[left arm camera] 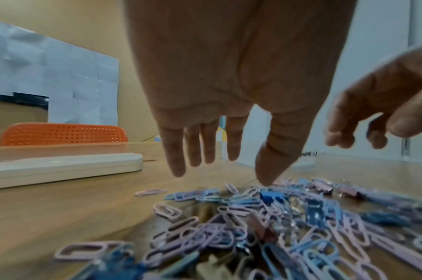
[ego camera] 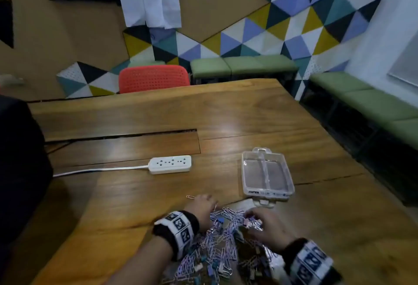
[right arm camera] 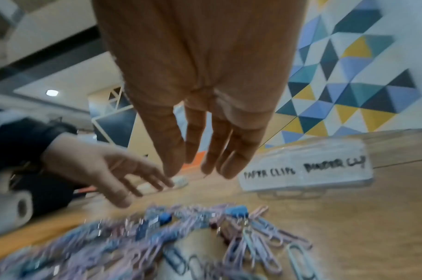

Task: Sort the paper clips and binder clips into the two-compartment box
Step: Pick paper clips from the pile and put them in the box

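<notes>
A tangled pile of pink and blue paper clips [ego camera: 222, 246] mixed with small binder clips lies at the table's near edge. A blue binder clip [left arm camera: 272, 197] sits on top of it. My left hand [ego camera: 203, 204] hovers over the pile's far left side with straight fingers, its thumb tip [left arm camera: 267, 180] just touching the clips. My right hand [ego camera: 254, 220] hangs over the pile's right side with fingers extended [right arm camera: 229, 170] and holds nothing. The clear two-compartment box [ego camera: 245, 171] stands beyond the right hand. Its front wall [right arm camera: 305, 168] is labelled paper clips on the left and binder clips on the right. Nothing shows inside it.
A white power strip [ego camera: 170, 165] with its cord lies left of the box. One stray pink paper clip [ego camera: 190, 197] lies beyond the left hand. A cable slot [ego camera: 122, 136] cuts the wooden table [ego camera: 248, 115]. A red chair [ego camera: 153, 79] stands at the far edge.
</notes>
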Demonstrator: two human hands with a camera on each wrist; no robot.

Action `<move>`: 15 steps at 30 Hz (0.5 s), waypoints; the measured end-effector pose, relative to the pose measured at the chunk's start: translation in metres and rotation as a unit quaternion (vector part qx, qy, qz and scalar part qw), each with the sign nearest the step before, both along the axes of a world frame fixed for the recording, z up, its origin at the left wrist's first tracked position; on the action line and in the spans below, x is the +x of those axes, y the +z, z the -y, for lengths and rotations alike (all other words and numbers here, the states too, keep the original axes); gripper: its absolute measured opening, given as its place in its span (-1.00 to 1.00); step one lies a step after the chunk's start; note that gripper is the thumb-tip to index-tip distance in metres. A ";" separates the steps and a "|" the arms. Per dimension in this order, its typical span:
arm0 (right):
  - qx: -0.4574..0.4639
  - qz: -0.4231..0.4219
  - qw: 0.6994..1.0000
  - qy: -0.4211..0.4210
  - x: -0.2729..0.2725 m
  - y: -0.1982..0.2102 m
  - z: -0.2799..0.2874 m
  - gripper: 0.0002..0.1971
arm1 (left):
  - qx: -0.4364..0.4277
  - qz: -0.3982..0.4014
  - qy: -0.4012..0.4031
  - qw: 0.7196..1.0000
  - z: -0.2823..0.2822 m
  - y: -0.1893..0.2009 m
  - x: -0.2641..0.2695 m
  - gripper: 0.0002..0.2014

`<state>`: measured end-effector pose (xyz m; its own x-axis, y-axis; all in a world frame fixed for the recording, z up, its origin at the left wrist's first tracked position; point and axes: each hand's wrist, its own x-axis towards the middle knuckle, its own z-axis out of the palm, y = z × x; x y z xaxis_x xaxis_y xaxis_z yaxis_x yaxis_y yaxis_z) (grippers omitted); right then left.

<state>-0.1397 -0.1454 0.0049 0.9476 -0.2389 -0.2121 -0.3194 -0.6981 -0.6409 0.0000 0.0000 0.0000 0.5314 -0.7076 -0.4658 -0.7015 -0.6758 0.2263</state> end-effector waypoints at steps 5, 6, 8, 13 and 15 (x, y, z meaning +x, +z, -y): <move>-0.121 -0.100 0.987 0.039 0.024 -0.017 -0.014 -0.22 | 0.059 0.031 -0.003 0.998 0.008 -0.016 -0.012 -0.40; -0.129 -0.114 0.985 0.035 0.026 -0.021 -0.015 -0.16 | 0.039 0.041 0.005 0.998 0.006 -0.019 -0.015 -0.48; -0.152 -0.136 0.978 0.030 0.031 -0.028 -0.017 -0.14 | 0.010 0.051 0.020 0.998 0.001 -0.024 -0.017 -0.60; -0.184 -0.100 0.978 0.014 0.038 -0.036 -0.016 -0.56 | -0.066 -0.001 0.095 0.993 -0.007 -0.024 -0.016 -0.75; -0.184 -0.092 0.978 0.023 0.040 -0.036 -0.016 -0.72 | -0.094 -0.047 0.145 0.984 -0.009 -0.023 -0.013 -0.78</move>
<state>-0.0995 -0.1298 -0.0311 0.9129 -0.2888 -0.2884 -0.3684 -0.8872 -0.2777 -0.0131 0.0086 -0.0235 0.6839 -0.6114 -0.3981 -0.4554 -0.7840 0.4218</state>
